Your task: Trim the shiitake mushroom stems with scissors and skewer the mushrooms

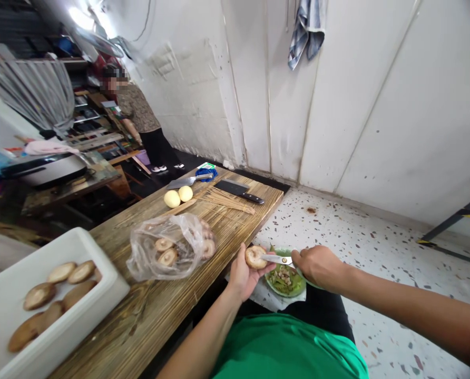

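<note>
My left hand holds a round brown mushroom with its pale underside turned up. In my right hand is a pair of scissors, whose blades reach to the middle of the mushroom's underside; the handles are hidden in my fist. Below both hands a green bowl contains leafy green scraps and mushroom bits. On the wooden table to the left lies a clear plastic bag with several mushrooms in it. A white tub nearer me holds several more mushrooms.
Farther along the wooden table are a black cleaver, a silver knife, two pale yellow round items and thin wooden sticks. A person stands beyond the table. A white wall rises behind.
</note>
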A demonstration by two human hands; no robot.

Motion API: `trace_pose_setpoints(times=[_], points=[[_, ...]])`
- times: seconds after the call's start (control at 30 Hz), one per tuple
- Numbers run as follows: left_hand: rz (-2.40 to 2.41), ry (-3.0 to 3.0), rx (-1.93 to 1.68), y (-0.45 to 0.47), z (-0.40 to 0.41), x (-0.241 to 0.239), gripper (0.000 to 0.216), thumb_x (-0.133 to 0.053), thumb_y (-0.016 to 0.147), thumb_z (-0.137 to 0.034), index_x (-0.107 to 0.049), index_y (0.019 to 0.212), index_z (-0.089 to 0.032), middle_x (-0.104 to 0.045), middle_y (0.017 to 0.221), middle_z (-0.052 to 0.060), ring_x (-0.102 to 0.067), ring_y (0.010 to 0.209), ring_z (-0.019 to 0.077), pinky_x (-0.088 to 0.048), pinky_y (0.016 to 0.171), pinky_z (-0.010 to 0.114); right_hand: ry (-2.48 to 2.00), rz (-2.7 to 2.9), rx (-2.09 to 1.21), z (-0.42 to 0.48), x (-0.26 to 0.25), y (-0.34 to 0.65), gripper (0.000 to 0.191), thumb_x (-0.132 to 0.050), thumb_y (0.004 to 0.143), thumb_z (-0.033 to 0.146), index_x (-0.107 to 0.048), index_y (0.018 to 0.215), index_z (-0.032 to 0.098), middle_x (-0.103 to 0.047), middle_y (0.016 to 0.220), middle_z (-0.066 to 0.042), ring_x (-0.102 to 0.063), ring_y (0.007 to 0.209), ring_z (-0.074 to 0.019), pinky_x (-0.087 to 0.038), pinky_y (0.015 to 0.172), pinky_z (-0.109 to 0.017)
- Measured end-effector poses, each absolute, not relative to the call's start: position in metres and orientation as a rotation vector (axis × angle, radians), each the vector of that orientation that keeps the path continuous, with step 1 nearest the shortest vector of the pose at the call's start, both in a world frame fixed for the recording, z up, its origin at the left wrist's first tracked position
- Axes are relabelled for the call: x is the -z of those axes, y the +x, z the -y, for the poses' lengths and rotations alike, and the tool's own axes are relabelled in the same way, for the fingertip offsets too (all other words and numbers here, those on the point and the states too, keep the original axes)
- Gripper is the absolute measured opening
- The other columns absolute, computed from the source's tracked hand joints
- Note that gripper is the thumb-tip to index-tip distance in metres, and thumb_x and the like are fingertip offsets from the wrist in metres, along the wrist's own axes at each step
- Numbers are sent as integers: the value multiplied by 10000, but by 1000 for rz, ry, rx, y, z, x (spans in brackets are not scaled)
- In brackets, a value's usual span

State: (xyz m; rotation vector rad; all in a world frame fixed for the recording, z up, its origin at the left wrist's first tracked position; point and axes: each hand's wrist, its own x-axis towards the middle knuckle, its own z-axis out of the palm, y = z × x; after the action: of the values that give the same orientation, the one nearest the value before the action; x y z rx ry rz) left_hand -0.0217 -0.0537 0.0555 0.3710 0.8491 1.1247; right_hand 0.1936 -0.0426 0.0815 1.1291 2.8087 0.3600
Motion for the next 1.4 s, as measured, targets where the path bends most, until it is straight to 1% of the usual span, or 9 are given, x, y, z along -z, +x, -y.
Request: trace_pose_setpoints(times=[0.1, 0.2, 0.3, 0.4, 0.53, 0.67, 0.83, 1.07, 1.4], points=[[-809, 477, -1101, -29, 49, -50, 613, -321, 977, -545, -691, 905, -62, -704, 799, 147, -661, 713, 189, -510, 639, 285, 1084, -2843, -463, 35, -77, 199, 119, -499, 905, 159, -604, 954, 135, -645, 670, -39, -551, 511, -163, -146, 462, -337], [-719, 576, -954, -40, 46, -46, 569, -481, 914, -585, -687, 1019, -66, -676, 760, 98, -611, 623, 145, -425, 541, 228, 1052, -2907, -624, 27, -78, 207, 149, -521, 883, 136, -606, 1006, 144, -648, 702, -35, -570, 557, -168, -213, 487, -321], [-620, 587, -885, -50, 46, -45, 522, -620, 856, -539, -663, 1124, -93, -697, 883, 110, -661, 742, 181, -469, 655, 258, 1000, -2990, -786, 21, -87, 219, 206, -517, 878, 113, -605, 1063, 135, -645, 727, -33, -585, 602, -176, -298, 530, -309], [-554, 631, -996, -53, 48, -47, 447, -720, 818, -393, -646, 1179, -140, -692, 1095, 123, -666, 981, 228, -477, 877, 320, 1033, -3051, -844, 20, -97, 232, 223, -469, 913, 121, -606, 1090, 127, -641, 729, -33, -595, 630, -180, -343, 554, -302], [-524, 710, -1171, -48, 50, -50, 514, -787, 758, -250, -618, 1238, -188, -620, 1305, 107, -555, 1226, 235, -354, 1100, 359, 1339, -3097, -497, 32, -103, 240, 280, -475, 966, 349, -614, 1099, 146, -661, 757, -44, -616, 644, -171, -373, 530, -279], [-592, 750, -1264, -41, 49, -50, 586, -801, 726, -205, -591, 1272, -240, -530, 1427, 90, -499, 1288, 248, -396, 1081, 375, 1449, -3083, -179, 52, -99, 232, 384, -463, 964, 426, -603, 1164, 130, -674, 835, -76, -639, 713, -179, -445, 604, -275], [-654, 812, -1343, -34, 52, -55, 596, -815, 695, -178, -599, 1245, -252, -529, 1428, 90, -493, 1300, 261, -426, 1066, 376, 1458, -3072, -298, 58, -96, 223, 361, -467, 956, 395, -635, 1126, 125, -658, 764, -69, -627, 670, -194, -417, 559, -296], [-746, 860, -1437, -28, 52, -66, 575, -805, 698, -152, -606, 1226, -264, -522, 1438, 85, -488, 1315, 271, -430, 1072, 375, 1575, -3049, -137, 63, -96, 214, 401, -462, 958, 434, -625, 1166, 131, -686, 795, -68, -626, 619, -173, -435, 548, -285], [-727, 945, -1463, -31, 49, -72, 564, -792, 714, -133, -599, 1228, -261, -510, 1451, 87, -488, 1321, 275, -457, 1059, 380, 1604, -3112, -229, 69, -98, 209, 437, -441, 968, 456, -616, 1181, 117, -663, 766, -67, -608, 590, -164, -414, 526, -278]])
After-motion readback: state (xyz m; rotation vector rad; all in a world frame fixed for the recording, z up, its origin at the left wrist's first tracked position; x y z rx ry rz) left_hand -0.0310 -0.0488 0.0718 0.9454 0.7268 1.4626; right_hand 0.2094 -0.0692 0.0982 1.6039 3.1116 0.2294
